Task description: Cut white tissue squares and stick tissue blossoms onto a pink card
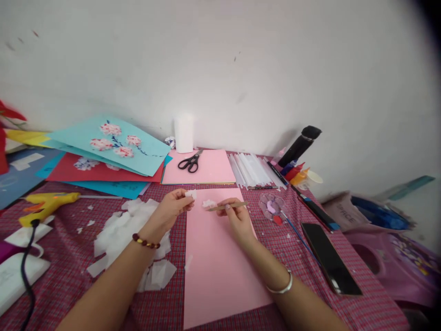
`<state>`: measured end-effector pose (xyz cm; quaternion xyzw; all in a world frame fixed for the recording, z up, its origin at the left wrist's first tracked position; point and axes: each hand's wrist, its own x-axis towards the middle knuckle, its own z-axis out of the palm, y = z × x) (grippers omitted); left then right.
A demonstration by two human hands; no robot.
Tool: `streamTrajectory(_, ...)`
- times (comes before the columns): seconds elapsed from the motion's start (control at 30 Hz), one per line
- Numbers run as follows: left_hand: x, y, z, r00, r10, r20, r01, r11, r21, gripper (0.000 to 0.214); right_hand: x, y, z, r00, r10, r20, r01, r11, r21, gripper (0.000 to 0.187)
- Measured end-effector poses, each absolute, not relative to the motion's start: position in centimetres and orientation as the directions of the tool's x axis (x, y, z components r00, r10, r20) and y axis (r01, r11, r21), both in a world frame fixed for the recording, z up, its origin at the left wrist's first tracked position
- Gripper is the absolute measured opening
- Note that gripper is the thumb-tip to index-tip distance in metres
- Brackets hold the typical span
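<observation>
Over the upper left edge of a long pink sheet (220, 276), my left hand (174, 204) pinches a small piece of white tissue paper (191, 194). My right hand (236, 218) is closed on a flat, tan, tapered stick (220, 207), its thin end pointing left. By that end, a small crumpled white paper cluster (208, 203) is on the pink sheet. A loose pile of white tissue paper squares (124, 230) spreads beside and partly behind my left forearm. Lower on the pink sheet, near its left edge, is a small pale scrap (188, 263).
Black scissors (191, 162) lie on a pink stack at the back. A yellow glue gun (44, 204) with its cord is at left, near flower-decorated cards (113, 142). At right are glue sticks (253, 169), a paint palette (272, 207), a brush (299, 234) and a phone (329, 257).
</observation>
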<state>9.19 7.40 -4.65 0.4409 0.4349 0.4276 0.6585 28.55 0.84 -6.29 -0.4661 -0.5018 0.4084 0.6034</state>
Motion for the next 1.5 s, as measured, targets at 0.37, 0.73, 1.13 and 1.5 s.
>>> streamTrajectory(0.37, 9.3, 8.1, -7.0, 0.13, 0.978, -0.16, 0.062, 0.153, 0.986, 0.021, 28.9, 1.7, -7.1, 0.11, 0.955, 0.275, 0.119, 0.262, -0.958, 0.018)
streamTrajectory(0.73, 10.3, 6.7, -6.2, 0.114, 0.988, 0.104, 0.503, -0.147, 0.852, 0.016, 28.9, 1.7, -7.3, 0.142, 0.947, 0.288, 0.085, 0.278, -0.957, 0.017)
streamTrajectory(1.13, 12.4, 5.9, -7.5, 0.477, 0.836, 0.271, 0.717, -0.548, 0.43, 0.013, 29.1, 1.6, -7.2, 0.145, 0.958, 0.247, 0.05, 0.243, -0.969, 0.017)
streamTrajectory(1.5, 12.6, 5.9, -7.4, 0.439, 0.852, 0.285, 0.709, -0.523, 0.473, 0.016, 29.3, 0.8, -5.9, 0.177, 0.925, 0.337, 0.119, 0.32, -0.94, 0.017)
